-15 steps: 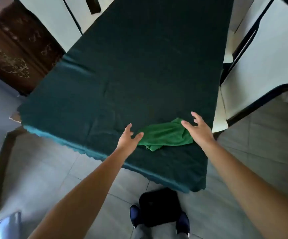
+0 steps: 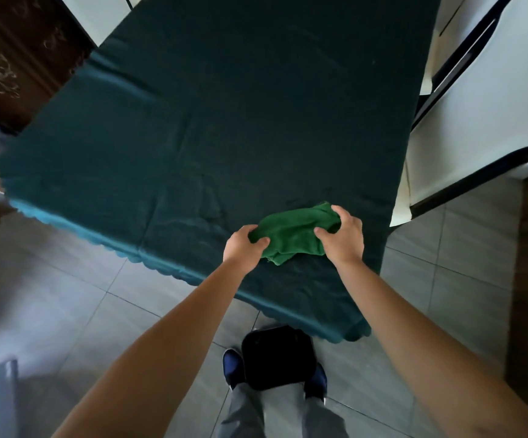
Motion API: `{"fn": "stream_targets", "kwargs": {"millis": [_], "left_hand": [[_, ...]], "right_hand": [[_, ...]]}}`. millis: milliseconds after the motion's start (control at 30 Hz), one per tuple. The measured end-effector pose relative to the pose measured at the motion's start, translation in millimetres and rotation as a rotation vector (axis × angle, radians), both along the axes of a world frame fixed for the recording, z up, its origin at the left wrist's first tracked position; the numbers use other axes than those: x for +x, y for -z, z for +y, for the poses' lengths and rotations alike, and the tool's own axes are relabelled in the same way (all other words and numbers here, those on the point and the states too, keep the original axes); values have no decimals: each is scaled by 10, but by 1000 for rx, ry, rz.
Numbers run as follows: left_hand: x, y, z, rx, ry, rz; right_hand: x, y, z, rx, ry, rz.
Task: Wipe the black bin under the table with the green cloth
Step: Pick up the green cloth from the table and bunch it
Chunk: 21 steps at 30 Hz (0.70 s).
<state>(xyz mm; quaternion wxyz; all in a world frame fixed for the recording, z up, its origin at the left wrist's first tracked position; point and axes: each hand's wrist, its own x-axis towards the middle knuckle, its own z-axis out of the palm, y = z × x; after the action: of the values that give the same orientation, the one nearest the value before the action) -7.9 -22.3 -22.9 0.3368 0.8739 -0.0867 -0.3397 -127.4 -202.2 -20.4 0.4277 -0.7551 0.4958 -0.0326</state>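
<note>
Your single head camera looks steeply down and forward from standing height, over the table (image 2: 224,137) edge, with your own shoes (image 2: 232,363) at the bottom.

Wide open stretch of dark green tablecloth (image 2: 224,121) far and left of both hands. Near edge overhanging black bin (image 2: 277,358), wedged between two blue shoes (image 2: 232,366) on tiled floor (image 2: 66,311). White chair (image 2: 477,137) crowding right side.
</note>
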Motion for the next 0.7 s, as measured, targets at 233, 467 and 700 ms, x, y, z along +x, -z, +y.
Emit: {"fn": "stream_targets", "kwargs": {"millis": [233,467,700], "left_hand": [[-95,-24,358,-75,-101,20],[-645,-413,612,-334,-338,65],[-1358,-908,772,-468,-338,-7]], "right_hand": [[-135,-254,79,256,0,-267],[-581,-829,182,381,-40,-477],[-971,-1487,217,490,-252,-622]]}}
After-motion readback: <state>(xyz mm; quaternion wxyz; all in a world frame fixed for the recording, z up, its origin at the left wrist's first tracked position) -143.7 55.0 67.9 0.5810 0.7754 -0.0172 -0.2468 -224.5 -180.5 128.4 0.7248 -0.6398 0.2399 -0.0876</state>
